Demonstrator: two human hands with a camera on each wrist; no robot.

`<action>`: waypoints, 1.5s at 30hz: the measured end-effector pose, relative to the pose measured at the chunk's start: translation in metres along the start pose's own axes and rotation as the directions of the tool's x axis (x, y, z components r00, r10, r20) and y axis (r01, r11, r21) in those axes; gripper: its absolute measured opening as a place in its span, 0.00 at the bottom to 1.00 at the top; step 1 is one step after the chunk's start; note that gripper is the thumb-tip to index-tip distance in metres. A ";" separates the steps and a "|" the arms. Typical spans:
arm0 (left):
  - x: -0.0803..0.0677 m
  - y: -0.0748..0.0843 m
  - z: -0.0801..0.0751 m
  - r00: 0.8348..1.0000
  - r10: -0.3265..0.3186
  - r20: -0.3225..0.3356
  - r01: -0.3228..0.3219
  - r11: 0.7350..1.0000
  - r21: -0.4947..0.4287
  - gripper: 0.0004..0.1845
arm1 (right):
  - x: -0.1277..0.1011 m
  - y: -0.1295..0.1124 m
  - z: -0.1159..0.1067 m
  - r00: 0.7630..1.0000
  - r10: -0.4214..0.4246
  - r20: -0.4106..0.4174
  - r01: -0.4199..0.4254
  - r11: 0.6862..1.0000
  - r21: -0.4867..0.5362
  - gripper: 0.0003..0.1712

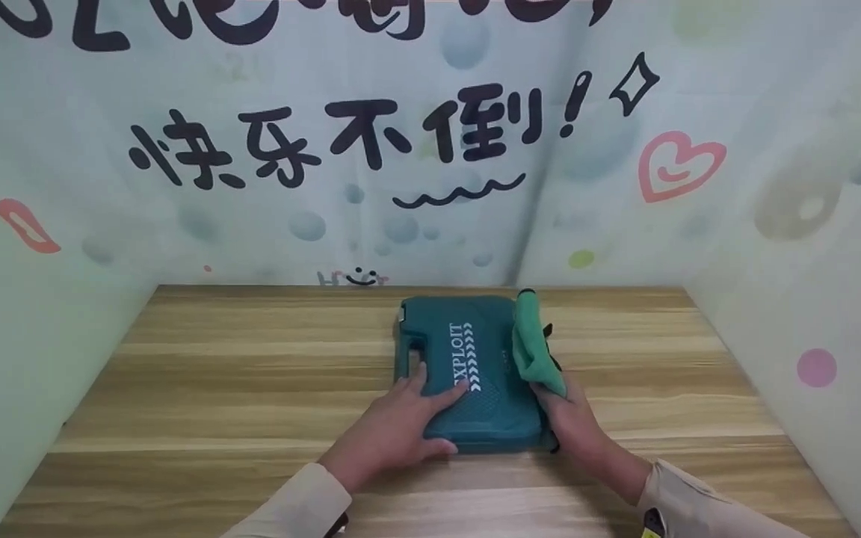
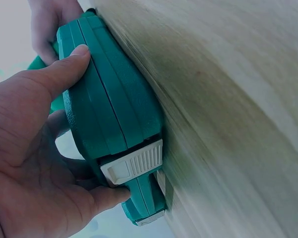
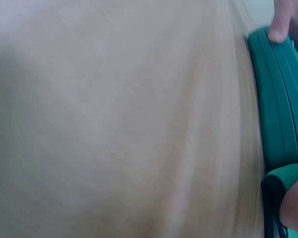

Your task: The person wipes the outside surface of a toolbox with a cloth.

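Note:
A teal plastic carrying case (image 1: 494, 355) with white "EXPLOIT" lettering lies flat on the table. My left hand (image 1: 392, 424) grips its near left part: the thumb lies on the near side wall, the fingers spread over the lid and by the handle. In the left wrist view a pale latch (image 2: 134, 163) sits fastened beside the handle. A folded green cloth (image 1: 532, 347) with dark edging is in my right hand (image 1: 578, 424), which holds it against the case's right side. The right fingers are mostly hidden behind the cloth.
The wood-grain table (image 1: 251, 373) extends around the case on all sides. A printed backdrop (image 1: 356, 224) rises at the table's far edge, with pale side panels to the left and right.

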State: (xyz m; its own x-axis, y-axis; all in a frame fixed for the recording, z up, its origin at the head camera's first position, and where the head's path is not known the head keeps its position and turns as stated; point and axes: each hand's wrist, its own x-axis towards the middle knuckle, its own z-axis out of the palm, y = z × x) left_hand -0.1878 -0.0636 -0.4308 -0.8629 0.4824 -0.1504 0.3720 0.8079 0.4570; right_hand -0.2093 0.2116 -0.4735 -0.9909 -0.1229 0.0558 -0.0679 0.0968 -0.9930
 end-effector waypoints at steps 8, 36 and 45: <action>-0.002 0.000 -0.001 1.000 -0.001 -0.007 0.001 1.000 0.007 0.43 | -0.029 -0.007 0.012 0.995 0.079 -0.061 -0.078 0.997 0.027 0.24; -0.004 -0.003 -0.002 0.999 0.049 -0.002 -0.049 0.996 0.075 0.42 | 0.067 -0.012 0.002 0.980 0.188 -0.068 -0.178 0.975 0.131 0.24; -0.003 -0.003 -0.002 0.997 0.073 -0.008 -0.072 0.995 0.075 0.42 | 0.098 -0.013 -0.004 0.971 0.222 -0.090 -0.215 0.973 0.079 0.25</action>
State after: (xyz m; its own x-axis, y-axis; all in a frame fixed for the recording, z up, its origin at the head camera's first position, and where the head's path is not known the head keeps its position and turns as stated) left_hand -0.1870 -0.0683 -0.4300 -0.8361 0.5375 -0.1093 0.4581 0.7938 0.4000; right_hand -0.3063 0.2019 -0.4546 -0.9876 -0.0093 -0.1569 0.1564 0.0429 -0.9868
